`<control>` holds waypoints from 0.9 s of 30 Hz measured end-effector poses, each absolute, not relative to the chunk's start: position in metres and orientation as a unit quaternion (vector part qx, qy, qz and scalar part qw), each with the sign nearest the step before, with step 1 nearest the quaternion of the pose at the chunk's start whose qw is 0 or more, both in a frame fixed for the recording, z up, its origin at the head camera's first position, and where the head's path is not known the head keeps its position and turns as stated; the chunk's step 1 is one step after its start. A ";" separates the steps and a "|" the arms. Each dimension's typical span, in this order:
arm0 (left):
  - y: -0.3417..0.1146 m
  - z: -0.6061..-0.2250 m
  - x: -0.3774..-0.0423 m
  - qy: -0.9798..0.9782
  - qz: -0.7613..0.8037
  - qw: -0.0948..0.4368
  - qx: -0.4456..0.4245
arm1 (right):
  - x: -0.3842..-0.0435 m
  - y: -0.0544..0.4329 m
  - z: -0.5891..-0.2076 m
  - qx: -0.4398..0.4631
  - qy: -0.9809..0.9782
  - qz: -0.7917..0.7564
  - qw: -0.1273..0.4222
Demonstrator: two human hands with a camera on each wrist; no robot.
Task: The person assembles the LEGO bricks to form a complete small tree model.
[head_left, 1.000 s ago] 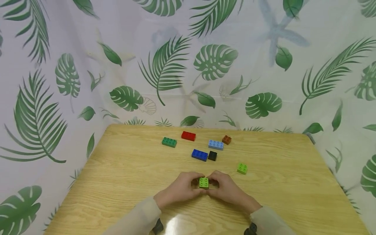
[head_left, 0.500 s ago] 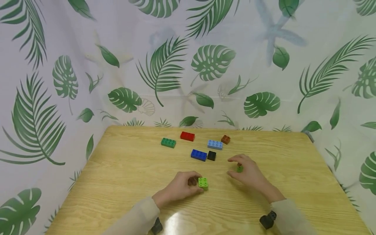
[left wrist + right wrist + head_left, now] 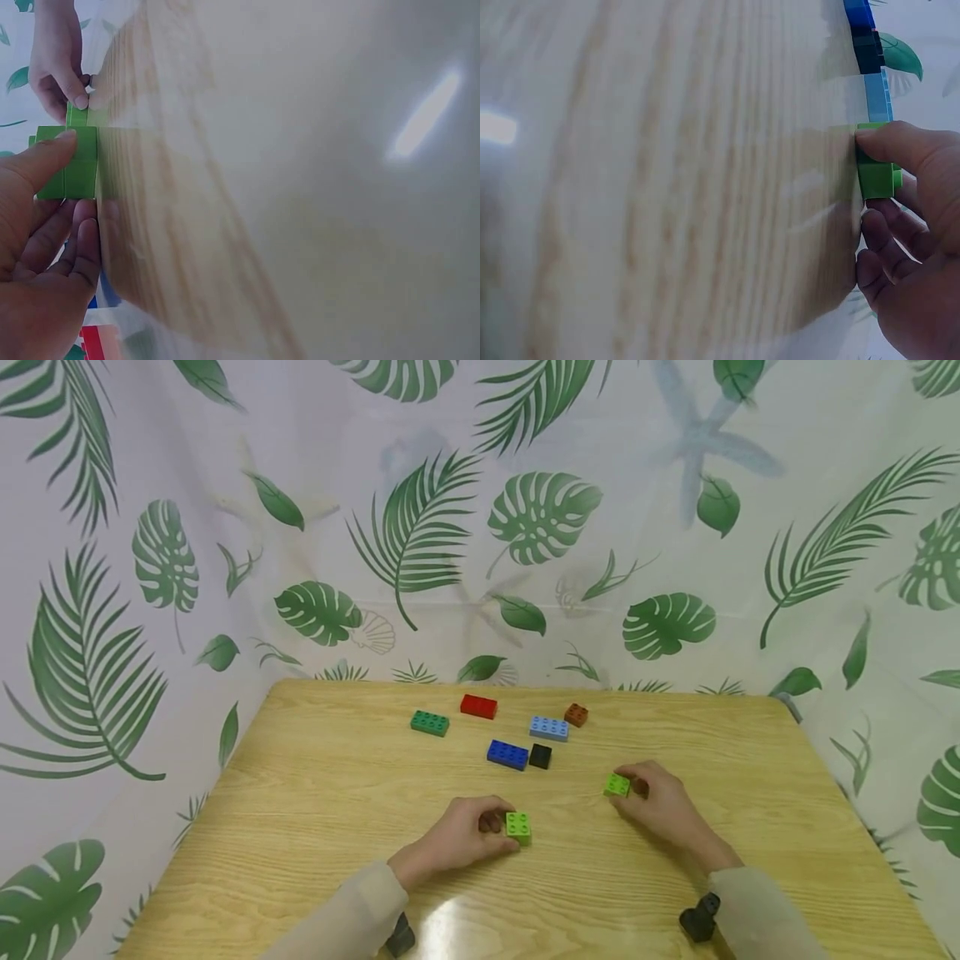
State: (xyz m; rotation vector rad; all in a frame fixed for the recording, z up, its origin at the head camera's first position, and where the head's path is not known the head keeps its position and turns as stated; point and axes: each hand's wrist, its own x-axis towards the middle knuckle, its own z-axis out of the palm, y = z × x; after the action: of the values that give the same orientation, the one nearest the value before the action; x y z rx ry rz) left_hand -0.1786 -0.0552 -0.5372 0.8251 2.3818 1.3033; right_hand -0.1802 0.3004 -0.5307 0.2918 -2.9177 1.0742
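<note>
My left hand (image 3: 463, 837) pinches a lime green toy building brick (image 3: 518, 827) with four-stud top, low at the table's middle. In the left wrist view a seam crosses this green block (image 3: 81, 176), which looks like two bricks stacked; the thumb lies along its near side. To the right, my right hand (image 3: 663, 803) holds a second lime green brick (image 3: 617, 785) between thumb and fingers. That brick (image 3: 877, 178) sits right at the table surface in the right wrist view, thumb on its near face and the other fingers curled beneath the palm.
Farther back on the wooden table (image 3: 322, 793) lie a dark blue brick (image 3: 507, 755), a black brick (image 3: 540, 756), a light blue brick (image 3: 549, 728), a brown brick (image 3: 576, 714), a red brick (image 3: 478, 706) and a green brick (image 3: 430, 722). A leaf-patterned cloth (image 3: 450, 652) hangs behind.
My right hand has left the green block in my left hand, moved right and taken hold of the other lime green brick. The left hand keeps its block in place.
</note>
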 end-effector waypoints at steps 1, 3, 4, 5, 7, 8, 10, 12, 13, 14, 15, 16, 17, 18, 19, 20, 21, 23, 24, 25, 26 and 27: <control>-0.055 -0.537 -0.179 0.829 0.455 0.151 0.287 | -0.181 0.301 -0.532 0.093 -0.935 0.343 0.012; -0.055 -0.537 -0.179 0.829 0.456 0.150 0.288 | -0.181 0.300 -0.532 0.093 -0.936 0.339 0.014; -0.055 -0.537 -0.179 0.828 0.457 0.150 0.288 | -0.181 0.300 -0.532 0.093 -0.936 0.338 0.014; -0.056 -0.537 -0.179 0.829 0.457 0.150 0.287 | -0.181 0.300 -0.532 0.094 -0.937 0.338 0.013; -0.056 -0.537 -0.179 0.829 0.457 0.149 0.286 | -0.180 0.300 -0.531 0.094 -0.937 0.337 0.012; -0.056 -0.537 -0.178 0.830 0.457 0.149 0.285 | -0.180 0.299 -0.531 0.093 -0.937 0.337 0.011; -0.056 -0.536 -0.178 0.830 0.457 0.149 0.282 | -0.179 0.298 -0.530 0.093 -0.937 0.336 0.010; -0.055 -0.536 -0.178 0.831 0.457 0.150 0.279 | -0.179 0.297 -0.528 0.095 -0.938 0.333 0.010; -0.055 -0.536 -0.178 0.832 0.457 0.151 0.278 | -0.179 0.297 -0.527 0.097 -0.939 0.331 0.010; -0.055 -0.535 -0.178 0.832 0.457 0.152 0.277 | -0.179 0.296 -0.526 0.099 -0.939 0.329 0.012; -0.055 -0.535 -0.178 0.832 0.456 0.153 0.276 | -0.179 0.294 -0.525 0.102 -0.939 0.327 0.014; -0.055 -0.535 -0.178 0.832 0.456 0.154 0.276 | -0.179 0.292 -0.524 0.105 -0.939 0.327 0.016; -0.055 -0.535 -0.178 0.832 0.456 0.154 0.275 | -0.179 0.290 -0.522 0.107 -0.939 0.326 0.019; -0.055 -0.534 -0.178 0.832 0.456 0.154 0.276 | -0.179 0.287 -0.520 0.110 -0.939 0.325 0.022; -0.055 -0.534 -0.178 0.832 0.455 0.154 0.277 | -0.179 0.283 -0.518 0.112 -0.939 0.324 0.024; -0.055 -0.534 -0.178 0.832 0.455 0.155 0.276 | -0.179 0.279 -0.516 0.115 -0.939 0.324 0.027; -0.055 -0.533 -0.178 0.832 0.455 0.156 0.276 | -0.178 0.275 -0.513 0.119 -0.938 0.324 0.030; -0.056 -0.533 -0.178 0.833 0.454 0.157 0.275 | -0.177 0.267 -0.508 0.126 -0.936 0.326 0.033; -0.056 -0.533 -0.178 0.833 0.454 0.157 0.275 | -0.177 0.263 -0.506 0.131 -0.935 0.327 0.034; -0.055 -0.533 -0.178 0.833 0.454 0.157 0.275 | -0.176 0.259 -0.504 0.136 -0.935 0.327 0.033; -0.055 -0.533 -0.178 0.833 0.454 0.158 0.274 | -0.176 0.256 -0.502 0.142 -0.934 0.328 0.031; -0.055 -0.533 -0.178 0.833 0.454 0.157 0.275 | -0.175 0.252 -0.500 0.144 -0.933 0.329 0.027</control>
State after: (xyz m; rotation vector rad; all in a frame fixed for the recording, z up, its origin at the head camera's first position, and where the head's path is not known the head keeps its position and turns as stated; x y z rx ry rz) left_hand -0.1784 -0.0553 -0.5331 0.7879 2.3830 1.2996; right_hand -0.1751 0.2519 -0.4999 0.4444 -2.8819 1.0154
